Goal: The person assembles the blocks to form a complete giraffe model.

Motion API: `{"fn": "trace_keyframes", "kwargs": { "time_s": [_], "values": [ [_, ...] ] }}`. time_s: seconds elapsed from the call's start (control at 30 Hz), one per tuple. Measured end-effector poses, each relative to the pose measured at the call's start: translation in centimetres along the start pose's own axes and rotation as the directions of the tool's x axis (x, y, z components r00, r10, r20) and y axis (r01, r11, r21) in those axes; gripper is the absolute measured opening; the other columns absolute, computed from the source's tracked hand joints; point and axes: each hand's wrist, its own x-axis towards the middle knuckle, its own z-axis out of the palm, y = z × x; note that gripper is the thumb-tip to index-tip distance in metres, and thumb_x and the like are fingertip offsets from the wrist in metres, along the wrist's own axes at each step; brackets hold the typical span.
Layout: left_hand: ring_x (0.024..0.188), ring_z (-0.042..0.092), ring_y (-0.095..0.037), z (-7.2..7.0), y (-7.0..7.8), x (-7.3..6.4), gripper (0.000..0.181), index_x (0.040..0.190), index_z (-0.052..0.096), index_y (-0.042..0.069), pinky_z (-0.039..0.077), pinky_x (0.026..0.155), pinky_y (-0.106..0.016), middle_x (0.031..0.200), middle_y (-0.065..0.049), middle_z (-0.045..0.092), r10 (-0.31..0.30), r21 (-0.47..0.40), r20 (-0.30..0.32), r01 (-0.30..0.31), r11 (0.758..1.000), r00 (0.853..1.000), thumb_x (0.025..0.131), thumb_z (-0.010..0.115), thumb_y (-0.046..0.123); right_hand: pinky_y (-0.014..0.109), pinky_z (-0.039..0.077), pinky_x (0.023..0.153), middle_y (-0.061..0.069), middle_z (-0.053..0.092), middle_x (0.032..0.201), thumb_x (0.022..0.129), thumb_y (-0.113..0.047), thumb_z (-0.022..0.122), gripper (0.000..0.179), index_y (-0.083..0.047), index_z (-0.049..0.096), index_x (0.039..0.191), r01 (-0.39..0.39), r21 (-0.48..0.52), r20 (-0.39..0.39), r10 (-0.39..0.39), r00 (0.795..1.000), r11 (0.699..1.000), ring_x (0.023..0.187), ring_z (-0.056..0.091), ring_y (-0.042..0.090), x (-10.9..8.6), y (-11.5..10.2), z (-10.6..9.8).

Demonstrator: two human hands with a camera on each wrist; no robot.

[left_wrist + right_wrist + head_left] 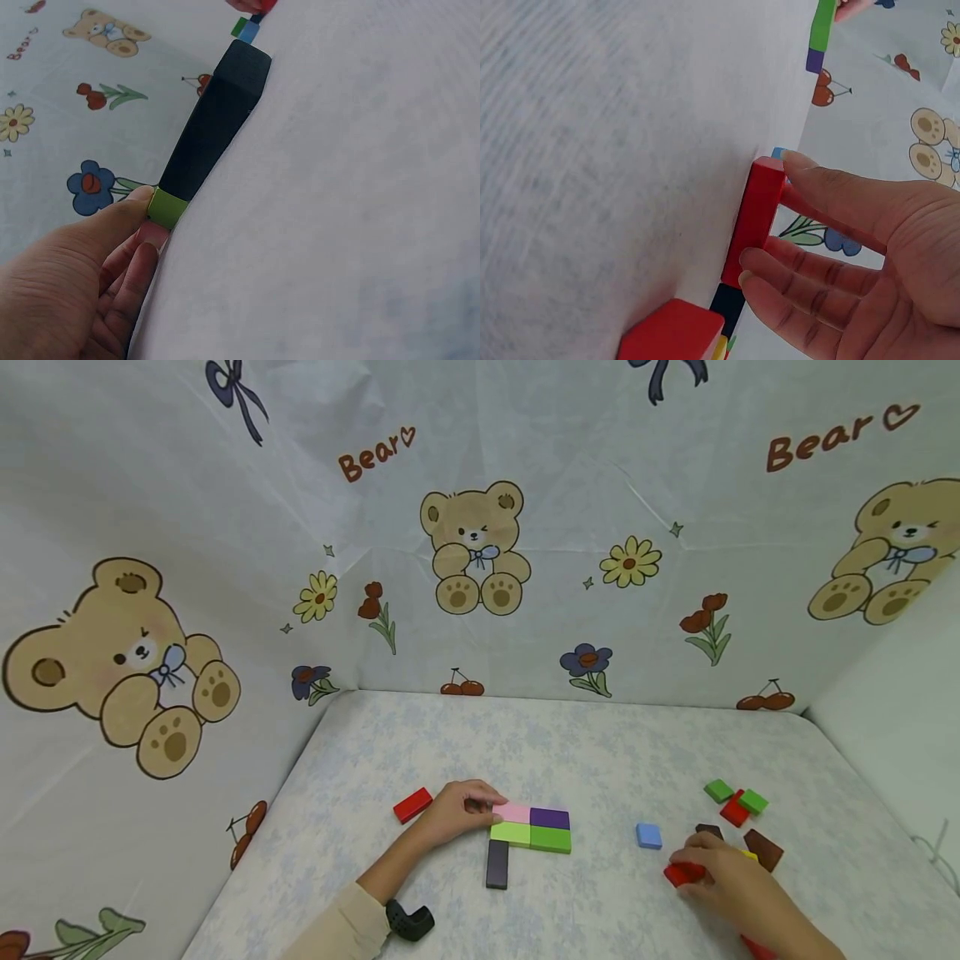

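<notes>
In the head view, my left hand (463,808) pinches the left end of a pink block (513,812) with thumb and forefinger. Against it lie a purple block (550,818), a lime block (510,834) and a green block (551,839), forming a flat rectangle. A long black block (497,864) extends from the lime one toward me. My right hand (722,870) holds a red block (684,873) between thumb and fingers. The right wrist view shows this red block (754,217) close to the tabletop; whether it touches is unclear.
A blue block (648,836) lies left of the right hand. Beyond that hand are brown (763,849), dark, yellow, red and green blocks (719,790). Another red block (412,805) sits beside the left hand. Bear-printed cloth (480,652) rises behind the table.
</notes>
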Motion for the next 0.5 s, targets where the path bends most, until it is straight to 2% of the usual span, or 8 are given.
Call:
{"fn": "trace_keyframes", "kwargs": {
  "time_s": [0.1,0.2,0.33,0.5],
  "values": [
    [0.081,0.062,-0.008,0.03,-0.01,0.01,0.025,0.113,0.080,0.017,0.054,0.070,-0.026,0.105,0.007,0.071,0.005,0.003,-0.004,-0.005,1.000,1.000,0.089,0.081,0.026,0.032,0.058,0.076,0.000,0.062,0.108,0.075,-0.028,0.089,0.027,-0.025,0.075,0.098,-0.018,-0.013,0.055,0.019,0.998,1.000,0.082,0.059,0.010,0.21,-0.55,0.06],
    [0.080,0.061,-0.009,0.03,0.12,0.02,0.024,0.112,0.080,0.018,0.054,0.070,-0.026,0.104,0.006,0.071,0.010,0.005,-0.009,-0.010,1.000,1.000,0.089,0.081,0.026,0.039,0.059,0.079,0.005,0.063,0.113,0.075,-0.034,0.089,0.037,-0.020,0.074,0.105,-0.040,-0.046,0.090,0.044,0.995,0.998,0.086,0.061,0.015,0.27,-0.84,0.09],
    [0.081,0.061,-0.010,0.02,0.38,0.01,0.024,0.112,0.080,0.021,0.053,0.070,-0.026,0.104,0.007,0.071,0.001,0.001,-0.010,-0.001,1.000,1.000,0.089,0.082,0.027,0.039,0.059,0.072,0.015,0.063,0.118,0.074,-0.040,0.090,0.059,-0.006,0.070,0.118,-0.100,-0.086,0.066,0.105,0.992,0.991,0.077,0.058,0.016,0.09,-0.85,-0.06],
    [0.081,0.061,-0.010,0.13,0.24,0.05,0.023,0.111,0.080,0.021,0.052,0.071,-0.024,0.104,0.006,0.072,-0.014,-0.007,-0.015,0.014,1.000,1.000,0.088,0.082,0.024,0.034,0.056,0.067,0.013,0.066,0.110,0.073,-0.042,0.089,0.062,-0.002,0.069,0.117,-0.113,-0.093,0.048,0.118,0.992,0.989,0.071,0.053,0.015,-0.15,-0.59,-0.05]
  ]
}}
